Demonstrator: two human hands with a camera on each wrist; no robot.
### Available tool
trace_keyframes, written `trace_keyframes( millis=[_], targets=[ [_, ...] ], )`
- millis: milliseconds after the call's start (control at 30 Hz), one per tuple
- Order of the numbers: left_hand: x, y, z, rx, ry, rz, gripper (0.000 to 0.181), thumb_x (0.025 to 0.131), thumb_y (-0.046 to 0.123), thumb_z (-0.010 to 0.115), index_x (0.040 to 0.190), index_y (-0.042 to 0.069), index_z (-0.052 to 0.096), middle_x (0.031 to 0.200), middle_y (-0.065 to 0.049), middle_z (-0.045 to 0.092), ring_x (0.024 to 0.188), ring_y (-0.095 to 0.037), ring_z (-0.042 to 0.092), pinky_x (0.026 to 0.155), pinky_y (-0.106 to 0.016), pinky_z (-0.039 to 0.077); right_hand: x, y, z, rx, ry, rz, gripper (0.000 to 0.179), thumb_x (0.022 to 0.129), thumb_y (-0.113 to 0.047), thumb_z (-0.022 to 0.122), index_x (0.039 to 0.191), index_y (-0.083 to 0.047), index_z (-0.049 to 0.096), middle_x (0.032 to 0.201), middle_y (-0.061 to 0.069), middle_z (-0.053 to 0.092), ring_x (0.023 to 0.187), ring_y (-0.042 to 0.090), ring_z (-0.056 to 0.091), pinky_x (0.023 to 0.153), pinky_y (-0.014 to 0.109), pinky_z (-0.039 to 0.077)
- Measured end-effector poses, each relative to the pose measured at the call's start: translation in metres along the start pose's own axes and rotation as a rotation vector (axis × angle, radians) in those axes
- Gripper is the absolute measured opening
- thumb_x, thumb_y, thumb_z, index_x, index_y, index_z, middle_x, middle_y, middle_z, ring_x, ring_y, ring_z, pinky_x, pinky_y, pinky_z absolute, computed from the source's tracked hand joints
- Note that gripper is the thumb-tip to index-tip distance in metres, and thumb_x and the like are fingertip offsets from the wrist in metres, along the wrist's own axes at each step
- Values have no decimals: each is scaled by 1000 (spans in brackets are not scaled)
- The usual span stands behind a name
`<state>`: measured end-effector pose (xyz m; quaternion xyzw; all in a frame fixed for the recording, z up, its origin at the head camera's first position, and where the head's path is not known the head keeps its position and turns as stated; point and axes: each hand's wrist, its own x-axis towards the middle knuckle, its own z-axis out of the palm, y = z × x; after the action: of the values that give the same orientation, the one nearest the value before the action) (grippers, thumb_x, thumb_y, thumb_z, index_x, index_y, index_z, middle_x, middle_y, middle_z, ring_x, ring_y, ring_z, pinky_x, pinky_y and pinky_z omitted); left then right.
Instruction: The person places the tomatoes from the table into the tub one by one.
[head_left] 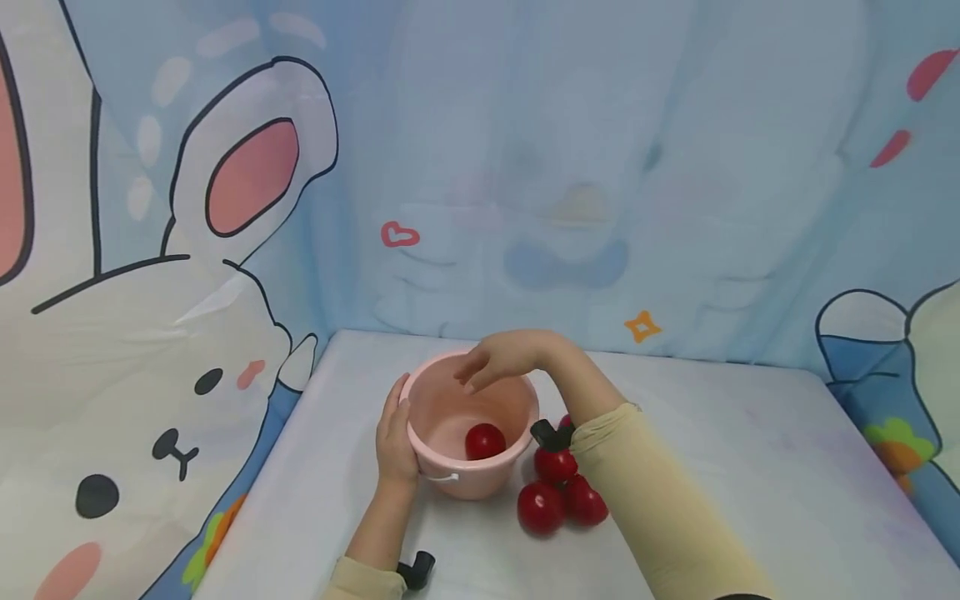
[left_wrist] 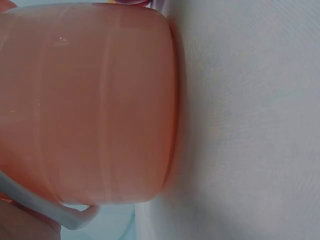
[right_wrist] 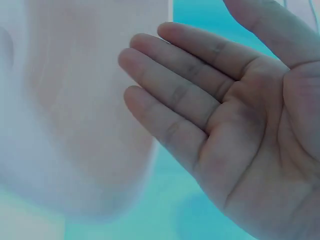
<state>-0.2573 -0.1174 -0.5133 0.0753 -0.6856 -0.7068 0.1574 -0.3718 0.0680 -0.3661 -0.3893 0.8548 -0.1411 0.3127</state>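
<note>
A pink bucket (head_left: 474,482) stands upright on the white table, its mouth tilted into sight in the head view. One round red apple-like fruit (head_left: 485,442) lies inside at the bottom. My left hand (head_left: 395,442) holds the bucket's left side at the rim. The left wrist view shows the bucket wall (left_wrist: 90,105) close up and its white handle (left_wrist: 45,202). Above the bucket's mouth hovers my right hand (head_left: 506,360), palm bare and fingers extended in the right wrist view. Several more red fruits (head_left: 541,508) sit just right of the bucket, partly hidden by the right wrist.
The white table (head_left: 720,450) extends to the right and in front. A blue cloth backdrop (head_left: 480,167) with cartoon prints rises behind it, and a printed rabbit (head_left: 150,375) covers the left side. Black wrist mounts (head_left: 417,571) are on the arms.
</note>
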Motion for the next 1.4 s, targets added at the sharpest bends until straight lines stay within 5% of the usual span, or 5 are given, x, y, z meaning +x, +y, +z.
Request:
trace_keyframes(
  millis=[367,767,1033,1400],
  targets=[
    [-1,-1,-2,-21,-10,18,41,105,36,32,143,41,47,151,15,46,145,-13,37,119,-50,32,-80,19,19,96,245,74,52,91,-45,66,139,-27,57,140,-3,59,131,20,55,106,47,48],
    [-3,-1,-1,-21,-10,29,41,105,37,33,143,39,48,150,15,47,144,-13,39,119,-49,32,-151,75,80,145,407,259,67,86,-56,67,145,-28,50,146,1,54,136,31,49,106,58,45],
    [-3,2,-1,-65,-25,36,42,106,33,31,145,34,47,152,12,46,144,-12,38,120,-45,32,-167,109,129,265,505,329,71,86,-51,70,147,-24,47,149,12,50,138,40,44,102,62,46],
    [-6,5,-1,-57,-25,18,43,106,29,30,146,32,46,151,12,47,143,-12,39,120,-45,33,-159,137,189,400,630,415,82,83,-51,72,151,-20,39,154,17,42,141,47,36,99,65,46]
  ],
)
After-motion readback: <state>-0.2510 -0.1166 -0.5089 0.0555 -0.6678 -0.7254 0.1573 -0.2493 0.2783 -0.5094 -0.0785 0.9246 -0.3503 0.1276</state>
